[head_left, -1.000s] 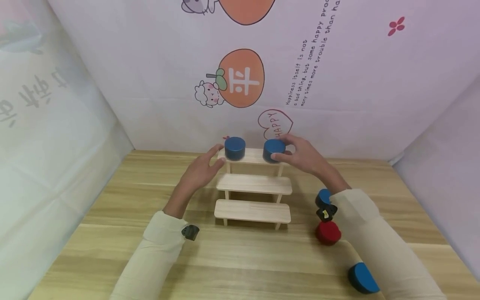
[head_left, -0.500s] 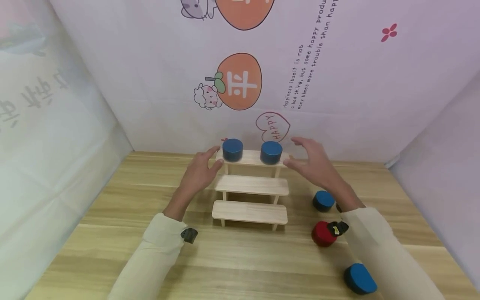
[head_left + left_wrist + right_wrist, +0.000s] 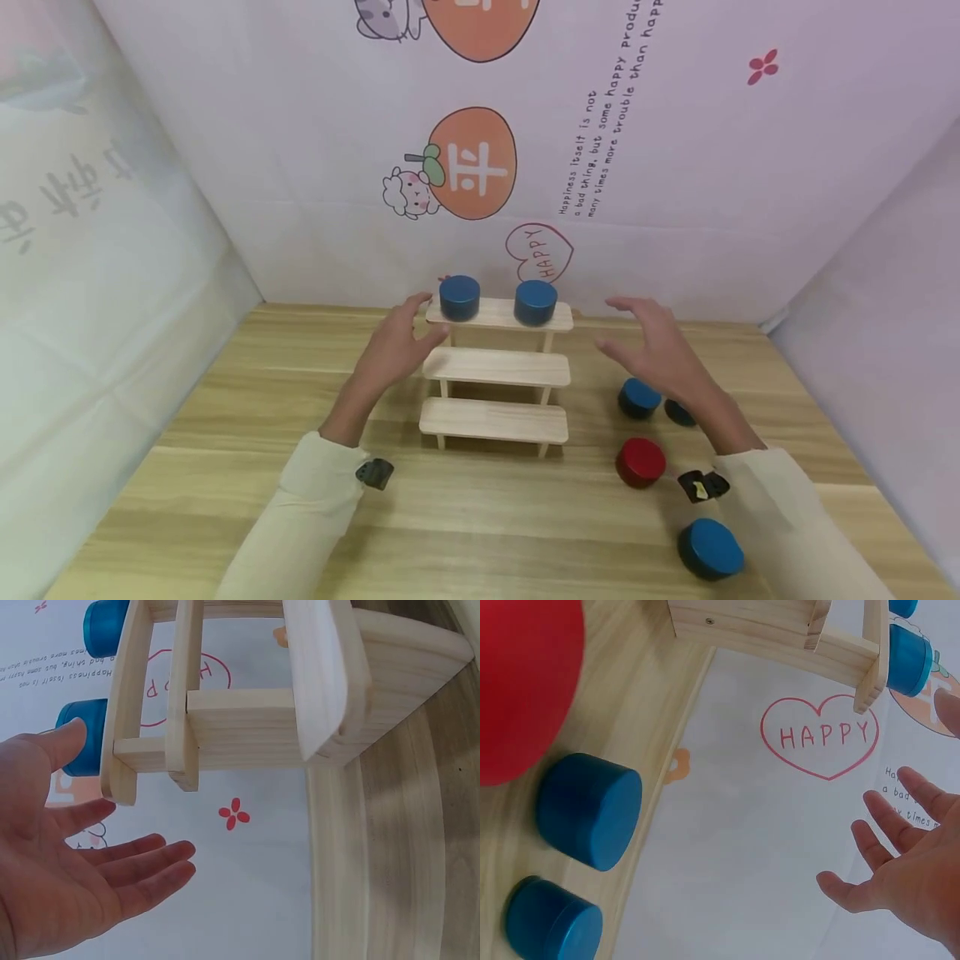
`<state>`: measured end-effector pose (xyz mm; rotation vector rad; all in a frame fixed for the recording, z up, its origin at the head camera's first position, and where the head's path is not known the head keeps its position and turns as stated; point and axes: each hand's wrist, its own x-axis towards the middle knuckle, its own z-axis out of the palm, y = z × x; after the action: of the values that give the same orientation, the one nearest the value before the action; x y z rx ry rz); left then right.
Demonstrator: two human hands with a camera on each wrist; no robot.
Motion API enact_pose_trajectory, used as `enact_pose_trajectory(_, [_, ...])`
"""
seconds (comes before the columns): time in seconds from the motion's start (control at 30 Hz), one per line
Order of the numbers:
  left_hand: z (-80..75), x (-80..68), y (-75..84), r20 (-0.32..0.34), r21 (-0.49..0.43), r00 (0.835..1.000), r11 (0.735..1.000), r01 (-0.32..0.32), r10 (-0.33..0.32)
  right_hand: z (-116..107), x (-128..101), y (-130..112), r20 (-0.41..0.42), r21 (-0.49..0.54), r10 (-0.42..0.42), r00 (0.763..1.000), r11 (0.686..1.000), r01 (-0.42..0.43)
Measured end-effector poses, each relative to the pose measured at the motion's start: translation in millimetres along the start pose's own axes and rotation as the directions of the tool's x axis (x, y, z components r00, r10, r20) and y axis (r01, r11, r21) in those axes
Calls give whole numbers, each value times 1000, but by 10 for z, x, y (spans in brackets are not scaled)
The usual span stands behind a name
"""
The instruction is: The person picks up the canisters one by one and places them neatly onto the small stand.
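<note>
Blue pucks, two of them (image 3: 460, 297) (image 3: 536, 302), sit side by side on the top step of the wooden rack (image 3: 495, 367). Your left hand (image 3: 396, 343) is open, fingers loose, at 9 o'clock of the rack, just beside the top step. Your right hand (image 3: 660, 354) is open too and holds nothing. It hovers at 3 o'clock, above the blue puck (image 3: 638, 397) on the tabletop (image 3: 480, 517). I think you should come straight down on that puck and keep clear of the red one (image 3: 641, 462).

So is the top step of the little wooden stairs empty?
No. Two blue cylinders stand upright on the top step; the two lower steps are bare.
</note>
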<state>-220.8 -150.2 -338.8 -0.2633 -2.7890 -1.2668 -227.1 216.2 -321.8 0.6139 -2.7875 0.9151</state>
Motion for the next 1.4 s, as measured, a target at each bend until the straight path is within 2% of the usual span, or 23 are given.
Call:
enact_pose_trajectory(0.27, [16,-71,-36,27,-35,1000,999,-2,3,-7,-209,51,-16,-29,-40,999,999,40])
enact_pose_trajectory(0.57, [9,-147,-30,33,-4,998,998,-56,56,-9,-461,152,-39,-17,-50,998,999,49])
enact_pose_trajectory(0.77, [19,-200,-29,46,-10,998,999,-41,42,-5,-665,237,-32,-14,-71,997,997,70])
enact_pose_trajectory(0.93, [32,-242,-32,49,-1,998,999,-42,42,6,-820,295,-34,-2,-52,998,999,52])
enact_pose_trajectory(1.4, [50,-394,-14,45,12,994,995,-98,98,-18,-1248,453,-33,13,40,999,999,-40])
